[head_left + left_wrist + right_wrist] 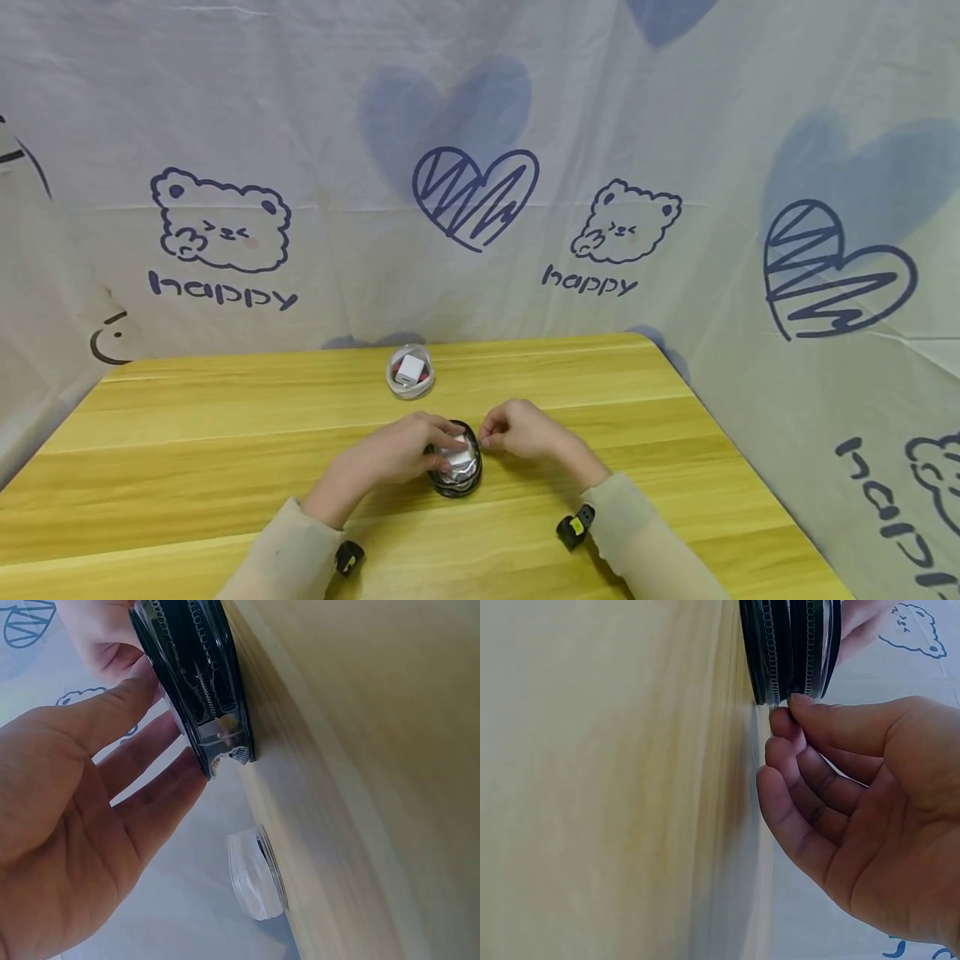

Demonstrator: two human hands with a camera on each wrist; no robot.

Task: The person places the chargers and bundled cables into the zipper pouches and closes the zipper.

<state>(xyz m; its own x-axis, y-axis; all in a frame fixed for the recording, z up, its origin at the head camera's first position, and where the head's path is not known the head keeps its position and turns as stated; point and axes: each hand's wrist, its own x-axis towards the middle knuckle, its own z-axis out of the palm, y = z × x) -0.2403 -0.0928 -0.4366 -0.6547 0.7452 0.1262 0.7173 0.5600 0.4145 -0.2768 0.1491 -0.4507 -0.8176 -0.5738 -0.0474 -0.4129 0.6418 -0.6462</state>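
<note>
A small round zippered case (456,483) with black edges and a clear top stands on the wooden table; something white and silvery shows through its lid. My left hand (408,446) rests on the lid from the left, with extended fingers and thumb pressing on its top. At the right side of the case, my right hand (521,429) pinches the zipper pull (793,696) between thumb and index finger, its other fingers loosely bent. Zipper teeth (201,682) run round the side of the case in the left wrist view.
Farther back on the wooden table (225,417) lies a second, clear round case (410,372) with a white charger block and something red inside. A white cloth (337,167) printed with bears and hearts hangs behind the table and along its right side.
</note>
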